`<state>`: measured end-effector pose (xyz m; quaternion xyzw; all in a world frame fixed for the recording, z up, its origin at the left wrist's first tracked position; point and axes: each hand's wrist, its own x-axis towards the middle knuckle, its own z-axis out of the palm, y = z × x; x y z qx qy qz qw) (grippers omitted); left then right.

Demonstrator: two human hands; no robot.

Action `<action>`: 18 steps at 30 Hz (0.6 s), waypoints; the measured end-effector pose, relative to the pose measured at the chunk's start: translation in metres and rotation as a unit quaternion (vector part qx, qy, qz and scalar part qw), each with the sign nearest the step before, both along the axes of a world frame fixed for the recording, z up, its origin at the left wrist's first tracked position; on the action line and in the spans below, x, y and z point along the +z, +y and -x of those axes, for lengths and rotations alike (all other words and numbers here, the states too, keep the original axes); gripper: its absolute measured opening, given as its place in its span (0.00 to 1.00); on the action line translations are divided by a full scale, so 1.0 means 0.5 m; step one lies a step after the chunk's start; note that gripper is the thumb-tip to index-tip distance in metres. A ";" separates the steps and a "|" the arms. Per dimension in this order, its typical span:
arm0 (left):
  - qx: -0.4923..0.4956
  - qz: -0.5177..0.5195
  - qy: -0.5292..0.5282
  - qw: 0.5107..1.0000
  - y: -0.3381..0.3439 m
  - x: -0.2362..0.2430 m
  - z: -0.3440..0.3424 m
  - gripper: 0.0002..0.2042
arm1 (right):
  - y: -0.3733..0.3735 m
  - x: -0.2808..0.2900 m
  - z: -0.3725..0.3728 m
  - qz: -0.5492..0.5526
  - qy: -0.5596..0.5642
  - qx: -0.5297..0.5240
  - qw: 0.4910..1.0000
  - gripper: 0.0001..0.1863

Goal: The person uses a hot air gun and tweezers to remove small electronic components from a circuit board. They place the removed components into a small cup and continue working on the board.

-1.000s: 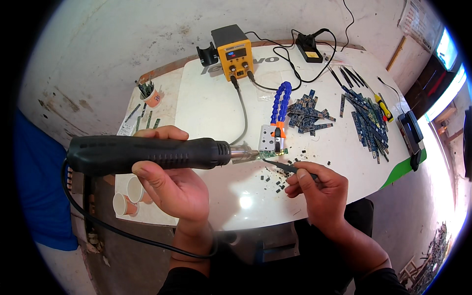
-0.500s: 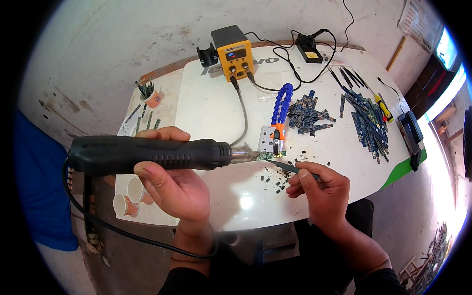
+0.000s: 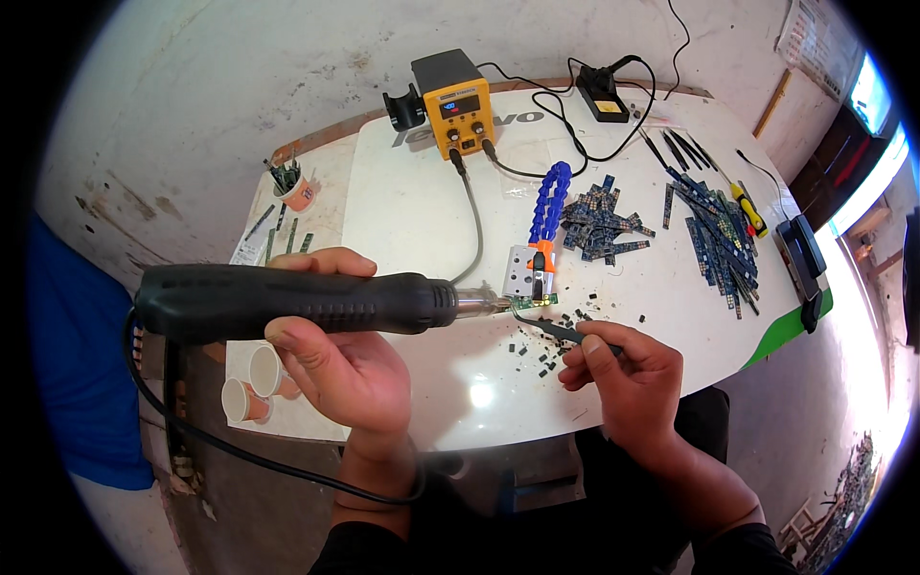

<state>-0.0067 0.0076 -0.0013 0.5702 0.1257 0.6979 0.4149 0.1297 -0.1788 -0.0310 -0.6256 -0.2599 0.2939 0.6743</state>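
My left hand (image 3: 350, 369) is wrapped round the black handle of a hot air gun (image 3: 297, 302). Its metal nozzle (image 3: 479, 303) points right, at the left end of a small green circuit board (image 3: 537, 301). An orange and black clip (image 3: 541, 264) on a blue segmented flexible arm (image 3: 551, 201) comes down over the board, beside a grey metal block (image 3: 519, 270). My right hand (image 3: 628, 374) pinches dark tweezers (image 3: 556, 330), whose bent tip is at the board near the nozzle. Whether the tip touches the board is too small to tell. Loose black chips (image 3: 544, 364) lie scattered below.
A yellow soldering station (image 3: 460, 110) stands at the back, cabled to a soldering iron stand (image 3: 604, 96). Piles of board strips (image 3: 604, 222) lie to the right, with several slim tools (image 3: 685, 151) behind. Paper cups (image 3: 245, 401) stand left; the gun's cable (image 3: 240, 446) hangs off the table's edge.
The hot air gun has shifted slightly right, its nozzle closer over the board's left end. The tweezers' tip has moved a little left and up toward the nozzle.
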 end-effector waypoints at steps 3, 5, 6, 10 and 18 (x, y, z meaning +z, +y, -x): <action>-0.015 -0.003 0.011 1.000 -0.004 0.003 0.002 0.28 | -0.001 0.003 0.000 -0.003 -0.011 -0.004 1.000 0.12; -0.019 -0.005 0.015 1.000 -0.005 0.004 0.001 0.28 | -0.001 0.003 0.000 0.001 -0.017 -0.005 1.000 0.12; -0.016 -0.007 0.015 1.000 -0.005 0.004 0.000 0.28 | -0.001 0.001 0.001 0.008 -0.016 -0.004 1.000 0.12; -0.003 0.000 0.006 1.000 -0.005 0.004 -0.001 0.28 | -0.001 0.004 0.003 -0.001 -0.015 0.002 1.000 0.11; -0.011 0.000 0.002 1.000 -0.005 0.004 -0.002 0.28 | 0.000 0.001 0.002 -0.008 -0.025 0.006 1.000 0.12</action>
